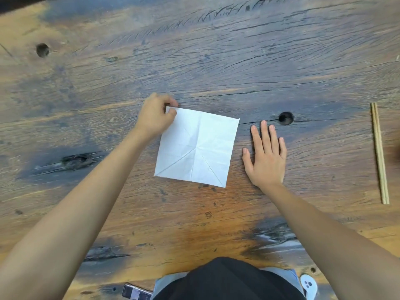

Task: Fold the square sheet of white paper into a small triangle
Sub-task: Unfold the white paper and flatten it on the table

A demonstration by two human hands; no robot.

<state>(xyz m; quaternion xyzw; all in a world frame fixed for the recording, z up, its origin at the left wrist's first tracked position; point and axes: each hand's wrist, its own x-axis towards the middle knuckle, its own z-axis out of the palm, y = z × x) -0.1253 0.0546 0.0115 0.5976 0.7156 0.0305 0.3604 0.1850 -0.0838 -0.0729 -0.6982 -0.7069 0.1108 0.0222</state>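
Observation:
A square sheet of white paper (201,146) lies unfolded and flat on the wooden table, marked with old crease lines that meet near its middle. My left hand (154,116) pinches the sheet's far left corner between thumb and fingers. Flat on the wood just to the right of the sheet rests my right hand (266,154), fingers spread, not touching the paper.
A pair of wooden chopsticks (379,152) lies at the right side of the table (216,50). A knot hole (285,118) sits just beyond my right hand. A phone (136,292) lies near the front edge by my lap.

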